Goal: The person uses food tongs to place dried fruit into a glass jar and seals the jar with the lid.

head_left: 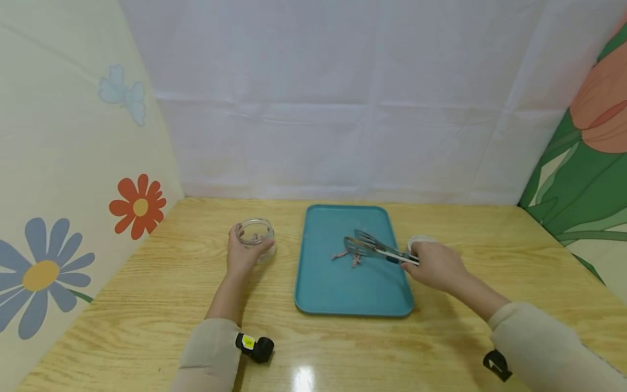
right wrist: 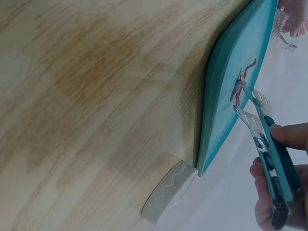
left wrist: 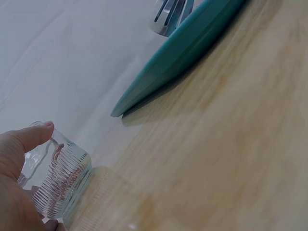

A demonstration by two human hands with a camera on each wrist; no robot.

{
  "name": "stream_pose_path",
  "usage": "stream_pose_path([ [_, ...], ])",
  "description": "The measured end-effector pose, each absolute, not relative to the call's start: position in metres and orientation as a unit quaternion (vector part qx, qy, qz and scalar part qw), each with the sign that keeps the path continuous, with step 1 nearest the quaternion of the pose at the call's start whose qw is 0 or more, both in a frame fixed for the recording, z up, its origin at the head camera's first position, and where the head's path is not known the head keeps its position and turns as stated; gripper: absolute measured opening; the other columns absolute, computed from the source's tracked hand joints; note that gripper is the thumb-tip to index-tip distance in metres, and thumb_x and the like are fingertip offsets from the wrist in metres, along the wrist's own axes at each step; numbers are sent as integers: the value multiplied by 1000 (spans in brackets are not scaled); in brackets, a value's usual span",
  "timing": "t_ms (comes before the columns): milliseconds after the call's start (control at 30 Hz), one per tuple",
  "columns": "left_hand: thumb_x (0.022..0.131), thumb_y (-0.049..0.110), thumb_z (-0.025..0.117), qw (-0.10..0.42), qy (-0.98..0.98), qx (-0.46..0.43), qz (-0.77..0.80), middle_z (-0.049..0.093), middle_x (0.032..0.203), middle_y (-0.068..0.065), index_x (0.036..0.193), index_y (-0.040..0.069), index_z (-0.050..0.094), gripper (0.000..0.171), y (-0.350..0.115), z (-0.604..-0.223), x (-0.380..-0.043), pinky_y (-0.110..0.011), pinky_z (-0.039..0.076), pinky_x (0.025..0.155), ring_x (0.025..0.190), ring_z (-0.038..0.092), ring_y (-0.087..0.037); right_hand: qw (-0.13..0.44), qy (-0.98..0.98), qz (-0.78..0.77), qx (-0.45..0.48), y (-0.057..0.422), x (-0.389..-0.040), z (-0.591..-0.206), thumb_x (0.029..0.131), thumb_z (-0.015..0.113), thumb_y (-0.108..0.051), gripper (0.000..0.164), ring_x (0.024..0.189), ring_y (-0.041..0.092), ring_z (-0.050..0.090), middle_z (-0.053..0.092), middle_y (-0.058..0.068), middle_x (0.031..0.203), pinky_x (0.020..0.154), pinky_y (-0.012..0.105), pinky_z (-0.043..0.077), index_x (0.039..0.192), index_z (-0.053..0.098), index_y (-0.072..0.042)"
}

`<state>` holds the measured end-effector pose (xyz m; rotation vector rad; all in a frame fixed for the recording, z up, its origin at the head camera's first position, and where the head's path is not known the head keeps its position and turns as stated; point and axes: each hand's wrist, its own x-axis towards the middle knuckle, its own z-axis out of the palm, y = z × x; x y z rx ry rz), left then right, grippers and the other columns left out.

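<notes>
Two hands are at work over one wooden table (head_left: 372, 348). The left hand (head_left: 243, 252) has its thumb and fingers curled round the one glass jar (head_left: 263, 235), which stands upright left of the one blue tray (head_left: 352, 296), apart from it. The right hand (head_left: 437, 265) is clamped on one pair of tongs (head_left: 392, 255), reaching in over the tray from its right side; the tongs have two slotted ends. On the tray, just under those ends, lie some pinkish strips (head_left: 356, 262); from above I make out two clear of the metal, though how many are bunched there I cannot tell.

From the left wrist, the jar's ribbed side shows, with more pinkish strips inside, too tangled to count; the head view gives only a glimpse of them through the rim. The right wrist shows the two ends apart, right at the strips; whether they pinch any I cannot tell. It also shows the wavy line on one white round thing (right wrist: 168, 191) beside the tray, mostly hidden behind the right hand from above.
</notes>
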<state>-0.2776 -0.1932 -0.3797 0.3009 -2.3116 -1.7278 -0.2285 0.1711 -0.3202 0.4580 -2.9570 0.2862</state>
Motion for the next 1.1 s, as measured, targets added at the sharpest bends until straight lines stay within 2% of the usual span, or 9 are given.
stream_pose_path([
  [233, 68, 28, 73, 120, -792, 100, -591, 20, 136, -16, 138, 11, 9, 97, -193, -381, -277, -45, 18, 98, 122, 19, -34, 81, -980, 98, 156, 173, -227, -322, 75, 65, -27, 31, 44, 13, 32, 34, -2, 52, 39, 26, 24, 60, 41, -14],
  [500, 68, 28, 73, 122, -794, 99, -587, 20, 136, -17, 137, 10, 9, 96, -192, -380, -277, -46, 19, 98, 122, 20, -35, 65, -982, 100, 146, 177, -225, -321, 77, 63, -27, 30, 43, 13, 28, 32, 0, 51, 39, 25, 22, 62, 41, -13],
  [1100, 68, 29, 73, 119, -790, 105, -593, 20, 136, -15, 138, 11, 9, 97, -193, -379, -276, -45, 18, 98, 123, 19, -33, 42, -984, 112, 131, 184, -222, -319, 79, 61, -26, 27, 43, 13, 32, 37, 0, 51, 38, 25, 25, 64, 43, -12],
])
